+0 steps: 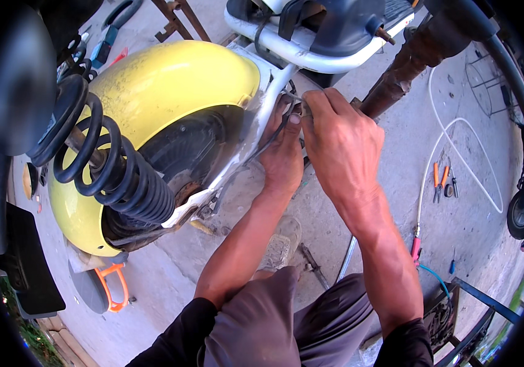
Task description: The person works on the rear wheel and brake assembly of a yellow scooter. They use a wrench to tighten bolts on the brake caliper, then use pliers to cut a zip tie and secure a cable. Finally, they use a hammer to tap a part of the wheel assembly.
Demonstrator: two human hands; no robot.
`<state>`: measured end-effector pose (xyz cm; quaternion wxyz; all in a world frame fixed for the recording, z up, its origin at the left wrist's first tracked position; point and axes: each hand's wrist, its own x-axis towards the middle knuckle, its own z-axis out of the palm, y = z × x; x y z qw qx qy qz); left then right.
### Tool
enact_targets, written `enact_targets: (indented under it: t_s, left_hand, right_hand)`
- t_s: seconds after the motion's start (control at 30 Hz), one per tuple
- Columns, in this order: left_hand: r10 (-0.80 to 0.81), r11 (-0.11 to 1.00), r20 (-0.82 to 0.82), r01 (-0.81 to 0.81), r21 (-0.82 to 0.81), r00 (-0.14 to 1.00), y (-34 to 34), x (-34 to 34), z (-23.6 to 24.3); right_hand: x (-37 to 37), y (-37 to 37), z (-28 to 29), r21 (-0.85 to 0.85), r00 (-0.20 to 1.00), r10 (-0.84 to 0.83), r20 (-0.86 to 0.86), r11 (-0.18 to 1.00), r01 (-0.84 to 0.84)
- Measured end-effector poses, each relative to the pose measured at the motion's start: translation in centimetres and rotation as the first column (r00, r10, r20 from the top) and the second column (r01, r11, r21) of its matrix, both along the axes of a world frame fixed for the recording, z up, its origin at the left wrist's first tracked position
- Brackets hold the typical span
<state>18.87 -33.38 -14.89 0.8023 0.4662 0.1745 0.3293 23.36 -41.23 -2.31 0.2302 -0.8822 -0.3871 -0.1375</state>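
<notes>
My left hand (281, 156) is curled beside the white frame tube (260, 113) of a scooter, thumb up. A black cable (279, 131) runs down along its fingers and the tube. Right against it, my right hand (344, 144) is closed with its fingertips pinched together, back of the hand upward. A thin grey wire end shows by those fingertips. Whatever both sets of fingers grip is hidden between them. To the left of my hands sits a yellow fender (170, 70) over a dark wheel well, with a black coil spring shock (115, 162) in front of it.
A rusty brown tube (405, 70) slants close to my right hand. Orange-handled pliers (440, 177) and a tape roll lie on the concrete at right, near a pale hose (424, 183) with a pink fitting. An orange-framed part (112, 287) lies at lower left.
</notes>
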Motion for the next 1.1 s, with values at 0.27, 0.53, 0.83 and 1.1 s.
enact_targets:
  t_s: [0.27,0.53,0.83,1.1]
  left_hand:
    - [0.006,1.0,-0.026,-0.006,0.015,1.0,0.8,0.4,-1.6]
    - [0.014,0.997,-0.019,-0.013,0.073,1.0,0.6,0.1,-0.4]
    - [0.003,0.997,0.086,0.003,-0.075,0.996,0.5,0.8,-1.5]
    - [-0.006,0.995,0.069,-0.001,0.102,0.998,0.6,0.8,-1.3]
  right_hand:
    - [0.8,1.2,1.0,-0.388,0.998,0.055,-0.023,0.92,-0.06]
    - [0.6,1.5,0.8,-0.188,0.997,-0.034,-0.071,0.982,0.02]
    - [0.9,2.3,-1.6,0.105,0.991,0.004,-0.133,0.994,0.01]
    - [0.9,2.9,-3.1,0.192,0.962,-0.101,-0.255,0.969,0.152]
